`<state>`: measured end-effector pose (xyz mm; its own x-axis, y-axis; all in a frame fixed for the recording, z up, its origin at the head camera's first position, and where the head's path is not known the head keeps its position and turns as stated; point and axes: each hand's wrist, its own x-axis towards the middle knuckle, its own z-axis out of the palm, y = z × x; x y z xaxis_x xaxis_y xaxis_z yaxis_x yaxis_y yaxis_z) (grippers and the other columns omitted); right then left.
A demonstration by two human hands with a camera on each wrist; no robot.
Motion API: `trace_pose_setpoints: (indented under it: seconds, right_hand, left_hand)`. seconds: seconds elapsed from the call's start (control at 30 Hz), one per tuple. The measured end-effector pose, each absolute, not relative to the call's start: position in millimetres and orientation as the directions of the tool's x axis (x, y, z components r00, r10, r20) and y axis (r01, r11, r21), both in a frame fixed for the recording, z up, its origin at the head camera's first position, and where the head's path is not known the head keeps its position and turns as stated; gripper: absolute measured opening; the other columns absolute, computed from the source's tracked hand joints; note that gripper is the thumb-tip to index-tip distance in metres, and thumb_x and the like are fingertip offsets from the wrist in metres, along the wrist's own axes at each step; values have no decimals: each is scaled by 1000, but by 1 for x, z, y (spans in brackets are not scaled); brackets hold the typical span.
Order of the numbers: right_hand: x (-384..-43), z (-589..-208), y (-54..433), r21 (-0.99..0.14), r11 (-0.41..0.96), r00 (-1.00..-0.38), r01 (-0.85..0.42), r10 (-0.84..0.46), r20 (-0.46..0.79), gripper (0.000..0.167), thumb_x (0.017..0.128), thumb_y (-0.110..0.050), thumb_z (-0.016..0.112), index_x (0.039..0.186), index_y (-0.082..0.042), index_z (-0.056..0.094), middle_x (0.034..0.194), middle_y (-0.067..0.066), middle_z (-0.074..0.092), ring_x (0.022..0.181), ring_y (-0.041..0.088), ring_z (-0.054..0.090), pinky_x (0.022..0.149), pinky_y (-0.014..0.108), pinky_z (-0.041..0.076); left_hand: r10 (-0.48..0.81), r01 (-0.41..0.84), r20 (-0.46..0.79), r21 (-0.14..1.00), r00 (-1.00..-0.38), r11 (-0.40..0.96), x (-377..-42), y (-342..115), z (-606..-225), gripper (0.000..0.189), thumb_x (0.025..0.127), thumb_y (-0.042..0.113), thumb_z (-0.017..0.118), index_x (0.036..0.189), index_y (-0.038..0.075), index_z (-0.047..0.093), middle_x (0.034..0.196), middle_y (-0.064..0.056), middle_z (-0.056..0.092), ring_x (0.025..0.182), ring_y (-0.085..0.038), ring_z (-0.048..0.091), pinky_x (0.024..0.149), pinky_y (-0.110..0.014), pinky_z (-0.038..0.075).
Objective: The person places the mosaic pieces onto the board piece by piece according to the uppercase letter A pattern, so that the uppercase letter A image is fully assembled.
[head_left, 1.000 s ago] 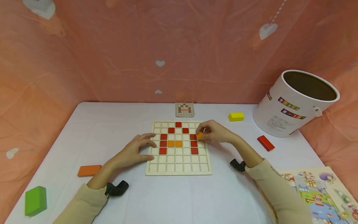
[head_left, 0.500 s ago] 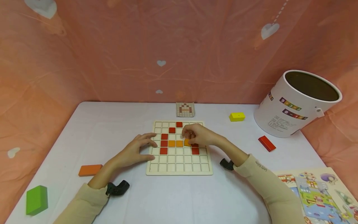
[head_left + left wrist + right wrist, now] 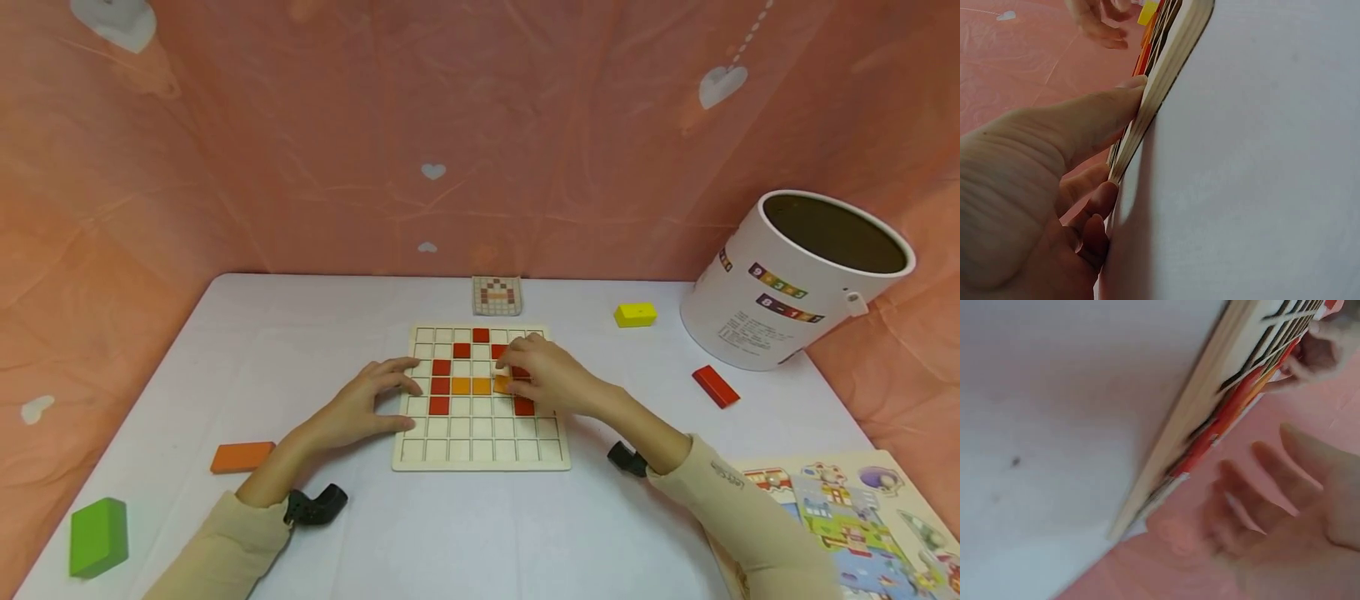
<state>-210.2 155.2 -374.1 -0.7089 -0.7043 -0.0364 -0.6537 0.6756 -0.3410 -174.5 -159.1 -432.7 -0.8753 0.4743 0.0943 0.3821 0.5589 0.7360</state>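
Note:
A cream wooden grid board (image 3: 482, 450) lies on the white table, with red square tiles (image 3: 441, 386) set in an arch. Across the arch runs a row of orange tiles (image 3: 471, 386). My left hand (image 3: 352, 410) rests its thumb and fingertips on the board's left edge; the left wrist view shows the thumb (image 3: 1104, 115) against the board's side (image 3: 1169, 75). Over the board's right part is my right hand (image 3: 558, 379), fingers spread beside the rightmost orange tile (image 3: 502, 384) and covering some red tiles. The right wrist view shows its fingers (image 3: 1279, 469) apart, gripping nothing.
A small pattern card (image 3: 497, 296) lies behind the board. To the right are a yellow block (image 3: 635, 315), a red block (image 3: 716, 387), a white bucket (image 3: 750, 308) and a picture puzzle (image 3: 855, 517). An orange block (image 3: 242, 457) and a green block (image 3: 99, 537) lie left.
My right hand carried an orange tile leftward from the board's right side into the orange row, then let go and drew back slightly right. My left hand has stayed put.

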Motion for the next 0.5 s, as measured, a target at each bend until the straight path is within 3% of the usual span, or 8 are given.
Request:
trace_pose_setpoints:
  seconds: [0.1, 0.2, 0.3, 0.5]
  right_hand:
    - [-193, -372, 161, -196, 710, -701, -676, -702, -125, 60, 95, -42, 65, 143, -7, 53, 151, 15, 45, 142, 41, 30, 109, 64, 26]
    - [-179, -373, 165, -138, 714, -686, -686, -699, -203, 75, 95, -55, 59, 152, -10, 41, 162, 13, 27, 149, 44, 10, 110, 72, 9]
    - [-173, -376, 167, -140, 703, -673, -698, -710, -208, 77, 95, -57, 56, 153, -9, 39, 162, 12, 26, 149, 44, 10, 110, 73, 5]
    - [-180, -377, 170, -227, 677, -647, -701, -736, -198, 67, 98, -50, 56, 149, -8, 45, 158, 8, 35, 149, 42, 15, 110, 72, 10]
  left_hand:
    - [476, 380, 91, 738, -875, 557, -175, -158, -432, 33, 80, 23, 84, 109, 19, 68, 153, -11, 42, 137, -35, 35, 108, -59, 32]
    - [475, 378, 88, 738, -875, 559, -175, -158, -432, 33, 80, 23, 84, 109, 19, 68, 153, -11, 42, 137, -35, 35, 108, -59, 32]
    - [473, 375, 85, 737, -877, 562, -174, -159, -432, 33, 80, 23, 84, 109, 18, 68, 153, -12, 42, 137, -35, 35, 108, -59, 32]
    - [471, 375, 87, 737, -878, 562, -174, -158, -432, 33, 80, 23, 84, 109, 18, 68, 153, -12, 42, 137, -35, 35, 108, -59, 31]
